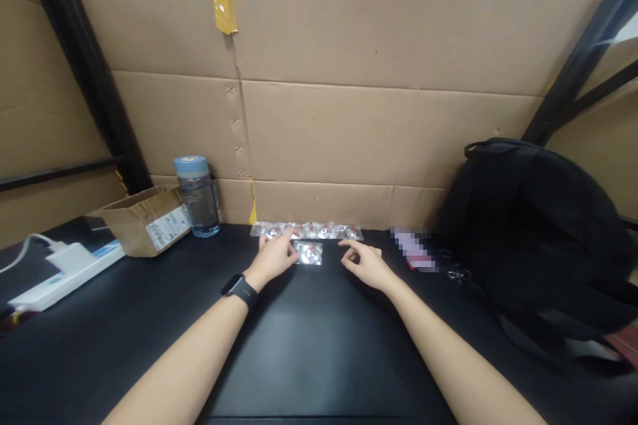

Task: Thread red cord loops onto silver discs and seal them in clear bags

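Cardboard backs your black desk (309,345); your left hand (275,257) touches a loose sachet (309,253), ungrasped, right hand (366,264) released beside it; pinch next.

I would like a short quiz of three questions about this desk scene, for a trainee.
1. True or false: the left hand wears a watch.
2. Which stands left of the row of small clear packets? A) water bottle B) black backpack
3. Fill in: the right hand holds ____.

Key: 1 true; 2 A; 3 nothing.
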Motion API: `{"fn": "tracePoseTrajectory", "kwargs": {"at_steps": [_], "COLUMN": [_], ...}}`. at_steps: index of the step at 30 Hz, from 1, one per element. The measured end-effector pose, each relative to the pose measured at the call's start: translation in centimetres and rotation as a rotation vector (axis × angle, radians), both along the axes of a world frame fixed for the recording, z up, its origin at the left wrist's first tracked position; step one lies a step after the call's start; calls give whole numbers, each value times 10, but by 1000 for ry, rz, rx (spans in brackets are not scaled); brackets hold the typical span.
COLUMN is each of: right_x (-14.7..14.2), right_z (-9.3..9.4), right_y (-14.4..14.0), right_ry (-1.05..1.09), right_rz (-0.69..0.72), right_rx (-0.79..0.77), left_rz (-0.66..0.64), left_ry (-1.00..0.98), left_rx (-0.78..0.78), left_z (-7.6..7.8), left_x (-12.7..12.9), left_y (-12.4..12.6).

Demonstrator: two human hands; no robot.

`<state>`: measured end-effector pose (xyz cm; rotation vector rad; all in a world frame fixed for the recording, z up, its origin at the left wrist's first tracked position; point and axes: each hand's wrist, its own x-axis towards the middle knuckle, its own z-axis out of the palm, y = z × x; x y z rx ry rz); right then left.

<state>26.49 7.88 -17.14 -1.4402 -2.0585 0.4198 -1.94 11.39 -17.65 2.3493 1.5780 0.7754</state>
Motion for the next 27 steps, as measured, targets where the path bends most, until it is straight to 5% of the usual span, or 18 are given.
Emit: {"fn": "tracePoseTrajectory", "kwargs": {"at_steps": [6, 11, 19, 23, 27], "right_x": [-5, -6, -5, -7, -4], "right_z": [1, 3, -5, -7, -3], "right_y": [-3, -6, -2, -1, 1], "right_ry": [-11, -25, -32, -153, -264], "right_rz": [17, 30, 59, 110, 99], "right_rx": [-14, -14, 120, 163, 245], "left_rz": [149, 208, -181, -233, -240], "left_ry": [47, -79, -120, -71, -56], "left_rx": [137, 183, 173, 173, 165], "left_z": [13, 6, 0, -3, -5], "left_x": [-41, -46, 13, 48, 56], "left_y": [8, 15, -4, -22, -28]}}
